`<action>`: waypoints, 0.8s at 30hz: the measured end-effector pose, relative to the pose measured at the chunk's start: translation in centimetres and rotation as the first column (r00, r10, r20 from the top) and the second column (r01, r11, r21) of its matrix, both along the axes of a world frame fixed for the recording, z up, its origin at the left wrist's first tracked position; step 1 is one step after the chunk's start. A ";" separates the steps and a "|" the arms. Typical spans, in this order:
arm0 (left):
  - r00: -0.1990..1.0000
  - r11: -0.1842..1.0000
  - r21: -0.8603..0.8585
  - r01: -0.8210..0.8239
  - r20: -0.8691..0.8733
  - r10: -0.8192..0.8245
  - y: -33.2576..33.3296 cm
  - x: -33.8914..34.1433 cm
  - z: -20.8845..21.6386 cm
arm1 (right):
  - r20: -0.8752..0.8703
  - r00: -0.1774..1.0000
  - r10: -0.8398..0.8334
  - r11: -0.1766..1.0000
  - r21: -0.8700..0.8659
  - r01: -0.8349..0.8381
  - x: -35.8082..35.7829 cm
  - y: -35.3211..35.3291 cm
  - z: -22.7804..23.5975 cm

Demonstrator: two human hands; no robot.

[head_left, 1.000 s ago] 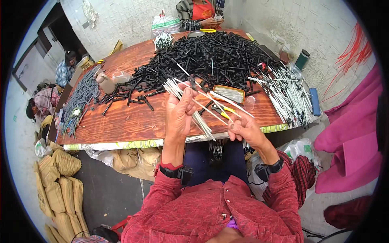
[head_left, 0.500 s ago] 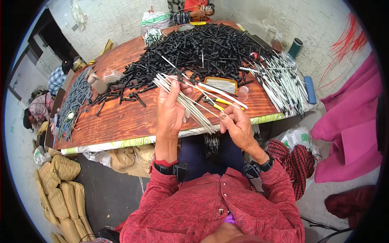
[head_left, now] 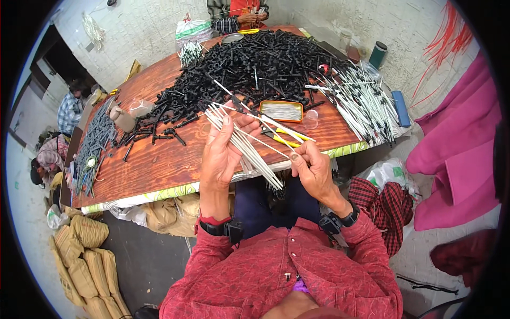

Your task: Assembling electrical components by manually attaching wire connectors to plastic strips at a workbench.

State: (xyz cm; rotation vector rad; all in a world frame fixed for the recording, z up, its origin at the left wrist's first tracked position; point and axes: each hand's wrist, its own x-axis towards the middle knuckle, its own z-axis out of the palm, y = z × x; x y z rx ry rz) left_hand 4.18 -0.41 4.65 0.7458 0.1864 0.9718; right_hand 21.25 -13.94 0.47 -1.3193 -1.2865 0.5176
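Note:
My left hand (head_left: 219,146) is closed round a bundle of thin white rods (head_left: 249,154), which slants down to the right over the table's front edge. Across its fingers lies a white piece with a black fitting (head_left: 237,103) partway along, which also seems held there. Between thumb and forefinger, my right hand (head_left: 314,173) pinches the lower end of one thin white rod (head_left: 273,149); its upper end runs into the left hand. Just beyond both hands, yellow-handled pliers (head_left: 281,140) rest on the table, partly covered by the rods.
A big heap of black plastic parts (head_left: 239,64) covers the wooden table (head_left: 159,165). A yellow tin of metal pins (head_left: 281,110) stands before it. White rods with black ends (head_left: 361,101) lie right, grey parts (head_left: 95,127) left. Another person's hands (head_left: 252,17) work at the far side.
The whole view has shifted slightly, with the table moving left in the picture. Both hands keep their grips; the rod in my right hand still spans between them.

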 end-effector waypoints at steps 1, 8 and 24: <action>1.000 1.000 -0.008 -0.008 0.002 0.008 0.0 0.1 -0.1 | 0.075 0.996 -0.050 0.999 0.006 0.050 0.0 -0.1 0.0; 0.998 1.000 -0.014 -0.019 0.059 0.020 0.8 0.5 -1.4 | 0.503 0.785 -0.361 0.889 0.441 0.126 0.3 0.1 -0.1; 0.979 0.974 0.118 0.195 -0.085 -0.186 -2.6 -1.8 2.2 | -0.419 0.767 0.487 0.712 -0.319 -0.626 1.8 -0.7 -2.1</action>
